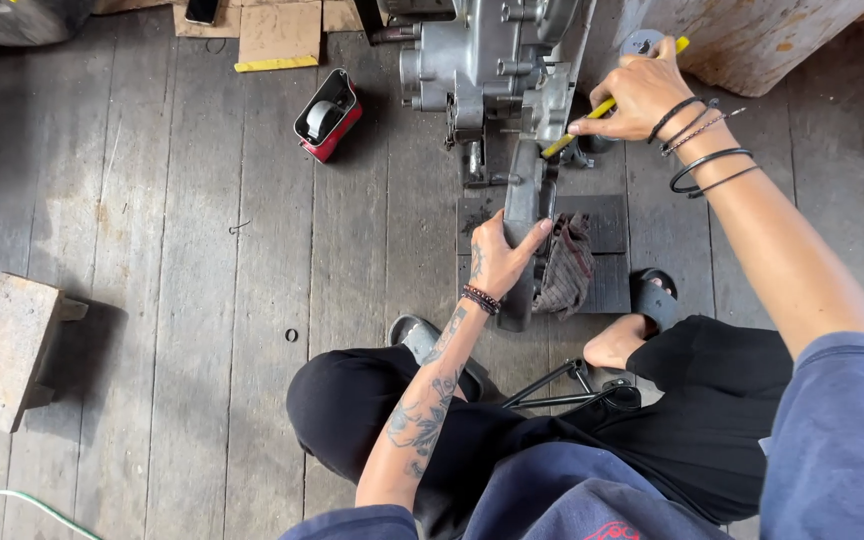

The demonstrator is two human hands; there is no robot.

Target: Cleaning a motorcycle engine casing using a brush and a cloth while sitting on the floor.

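Weathered grey plank floor [202,300], and near its far edge stands a cast-metal engine case [497,70]. Left hand [500,255] wraps the case's smooth lower end; right hand [637,95] pinches a yellow-handled tool [602,108] against it, frayed rag [564,262] alongside.

A rough repair workshop: a bare grey metal engine casing [482,70] stands on worn, stained wooden floorboards [182,250], beside a greasy striped rag [564,265].
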